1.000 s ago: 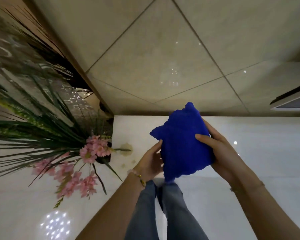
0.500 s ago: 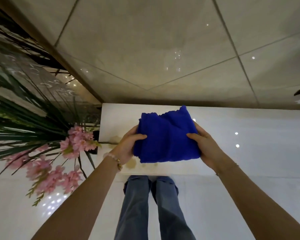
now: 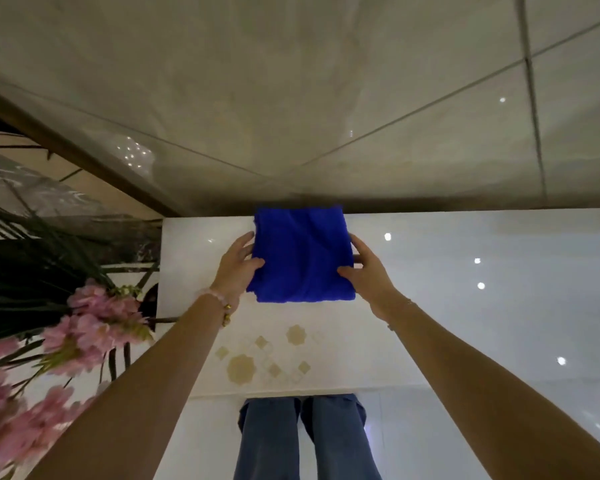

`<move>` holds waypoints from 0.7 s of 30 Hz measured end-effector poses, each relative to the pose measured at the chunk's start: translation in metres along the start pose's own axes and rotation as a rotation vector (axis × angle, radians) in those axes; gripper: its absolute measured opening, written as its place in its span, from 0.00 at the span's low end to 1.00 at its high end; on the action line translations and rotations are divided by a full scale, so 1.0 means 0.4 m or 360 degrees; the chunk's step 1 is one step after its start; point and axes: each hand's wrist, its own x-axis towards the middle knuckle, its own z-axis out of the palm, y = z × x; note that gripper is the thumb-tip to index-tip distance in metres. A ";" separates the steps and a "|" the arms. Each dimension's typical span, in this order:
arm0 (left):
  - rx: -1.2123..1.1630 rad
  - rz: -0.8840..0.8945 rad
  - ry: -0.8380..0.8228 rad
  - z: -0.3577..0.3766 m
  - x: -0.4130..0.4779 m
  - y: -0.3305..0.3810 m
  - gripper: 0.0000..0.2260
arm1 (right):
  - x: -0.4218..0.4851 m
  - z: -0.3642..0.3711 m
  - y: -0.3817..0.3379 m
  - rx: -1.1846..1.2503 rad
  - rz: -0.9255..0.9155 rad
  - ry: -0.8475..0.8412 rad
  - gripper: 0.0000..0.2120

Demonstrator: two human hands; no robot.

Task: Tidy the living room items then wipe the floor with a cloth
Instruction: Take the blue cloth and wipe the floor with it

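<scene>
To the left, pink flowers [image 3: 94,317] and dark spiky leaves [image 3: 49,251] crowd in near the left forearm, blocking passage on that side. The white floor [image 3: 482,306] to the right lies open. The grey tiles [image 3: 291,116] ahead are bare. The person's jeans [image 3: 302,438] fill the gap between the arms below.

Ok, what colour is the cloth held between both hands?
Solid bright blue cloth, no pattern visible; the head view shows it clearly.
</scene>
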 end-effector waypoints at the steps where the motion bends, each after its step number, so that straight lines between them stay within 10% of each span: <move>1: 0.0004 -0.0050 0.0037 0.005 0.004 -0.024 0.25 | 0.008 0.006 0.019 -0.0052 0.0081 0.0048 0.28; 21: 0.0779 0.0133 0.0336 0.001 -0.066 -0.131 0.18 | -0.051 -0.015 0.083 -0.0580 0.0109 0.0385 0.17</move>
